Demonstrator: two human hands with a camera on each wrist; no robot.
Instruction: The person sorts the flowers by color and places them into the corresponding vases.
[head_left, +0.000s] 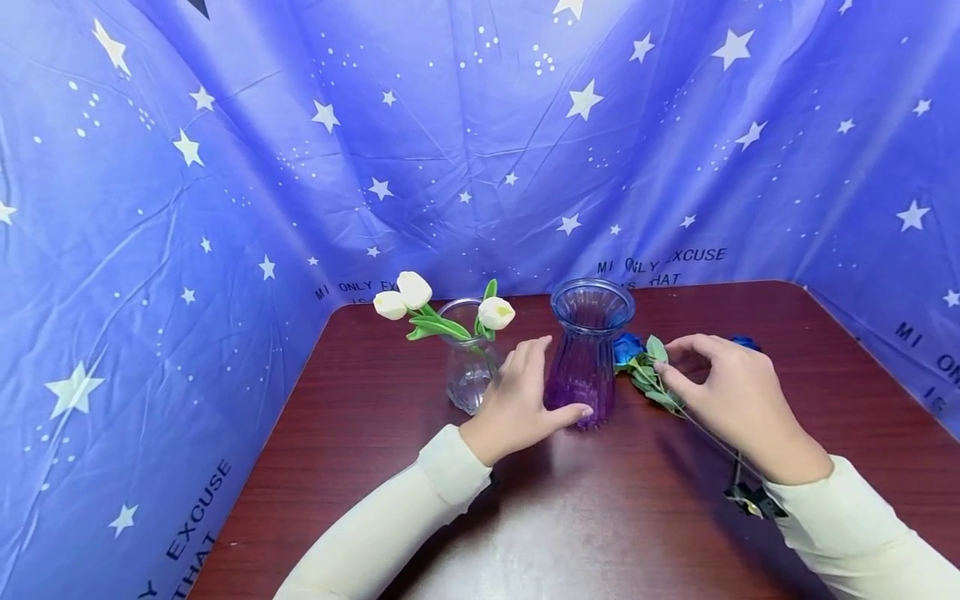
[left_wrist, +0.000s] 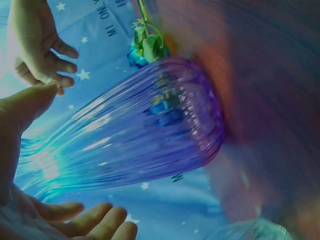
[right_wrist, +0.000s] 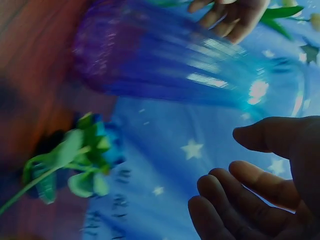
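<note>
A ribbed glass vase point(head_left: 588, 358), bluish at the flared rim and purple at the base, stands upright on the table. My left hand point(head_left: 517, 404) is beside it, thumb and fingers spread around its near left side; the left wrist view shows a gap between the fingers and the glass. On the other side, my right hand point(head_left: 731, 400) hovers with loosely bent fingers over a blue rose point(head_left: 628, 348) with green leaves, lying on the table. In the right wrist view nothing is between its fingers, and the rose point(right_wrist: 112, 145) lies apart from them.
A small clear glass vase point(head_left: 468, 387) holding white tulips point(head_left: 414, 290) stands left of the purple one. Another blue bloom point(head_left: 746, 342) shows behind the right hand. A starry blue curtain point(head_left: 465, 150) encloses the dark red table point(head_left: 360, 400) at the back and sides.
</note>
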